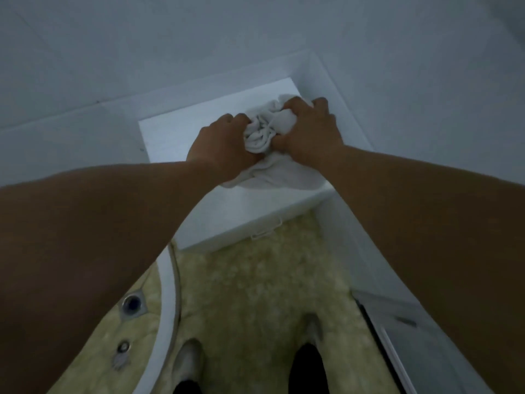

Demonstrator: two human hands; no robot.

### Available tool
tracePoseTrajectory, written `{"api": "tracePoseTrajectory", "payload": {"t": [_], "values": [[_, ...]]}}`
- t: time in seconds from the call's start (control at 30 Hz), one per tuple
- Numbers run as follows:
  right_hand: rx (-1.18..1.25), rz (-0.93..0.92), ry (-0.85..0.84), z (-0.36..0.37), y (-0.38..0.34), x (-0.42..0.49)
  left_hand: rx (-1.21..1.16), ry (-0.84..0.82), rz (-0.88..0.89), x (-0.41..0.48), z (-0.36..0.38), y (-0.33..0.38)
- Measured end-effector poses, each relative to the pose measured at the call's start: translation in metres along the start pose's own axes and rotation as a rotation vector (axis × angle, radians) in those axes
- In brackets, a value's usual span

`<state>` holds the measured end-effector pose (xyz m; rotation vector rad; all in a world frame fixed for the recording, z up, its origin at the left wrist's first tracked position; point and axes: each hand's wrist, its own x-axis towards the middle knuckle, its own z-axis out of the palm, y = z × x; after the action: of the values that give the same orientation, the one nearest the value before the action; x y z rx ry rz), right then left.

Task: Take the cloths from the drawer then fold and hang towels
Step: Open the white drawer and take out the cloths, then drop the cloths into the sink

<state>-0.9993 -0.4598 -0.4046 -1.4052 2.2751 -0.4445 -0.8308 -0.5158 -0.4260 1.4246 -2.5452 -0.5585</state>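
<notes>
both hands meet over a bunched white cloth (pixel 260 133) in a dim white corner. the left hand (pixel 218 143) grips the cloth's left side, its fingers (pixel 241 118) curled down into the folds so that the tips are buried in fabric. the right hand (pixel 309 129) grips the right side, its fingers (pixel 319 103) curled over the top and far edge of the bundle and the thumb tucked in low against the cloth. the crumpled middle of the cloth bulges up between the two hands, touching both. a looser part of it spreads out below the wrists and lies on the near right part of a white ledge (pixel 167 137).

the ledge fits into the corner where two pale walls meet, and its front face drops to a mottled yellowish floor (pixel 255 280). whether the bundle's top is lifted clear of the ledge or resting on it cannot be told. to the left a curved white rim (pixel 168 305) crosses the floor, with a round metal drain (pixel 132 304) beyond it. a pale shoe (pixel 187 362) shows at the bottom edge.
</notes>
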Motion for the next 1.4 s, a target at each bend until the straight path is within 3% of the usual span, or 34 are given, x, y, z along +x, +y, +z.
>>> {"api": "tracePoseTrajectory", "payload": {"t": [0.2, 0.53, 0.67, 0.87, 1.13, 1.3, 1.4], "values": [[0.060, 0.113, 0.041, -0.076, -0.022, -0.144, -0.079, -0.036, 0.189, -0.106, -0.075, 0.063], [0.170, 0.384, 0.263, -0.177, -0.023, -0.400, -0.137, -0.145, 0.547, -0.268, -0.177, 0.188], [0.311, 0.510, 0.455, -0.202, 0.000, -0.487, -0.060, -0.217, 0.769, -0.305, -0.192, 0.258], [0.383, 0.643, 0.625, -0.236, 0.086, -0.627, 0.018, -0.334, 1.018, -0.391, -0.159, 0.391], [0.369, 1.012, 0.783, -0.281, 0.220, -0.876, -0.096, -0.561, 1.317, -0.575, -0.077, 0.600], [0.376, 1.217, 0.930, -0.299, 0.249, -1.005, -0.192, -0.564, 1.650, -0.673, -0.057, 0.697], [0.367, 1.342, 1.053, -0.298, 0.243, -1.058, -0.207, -0.649, 1.786, -0.715, -0.048, 0.738]]}}
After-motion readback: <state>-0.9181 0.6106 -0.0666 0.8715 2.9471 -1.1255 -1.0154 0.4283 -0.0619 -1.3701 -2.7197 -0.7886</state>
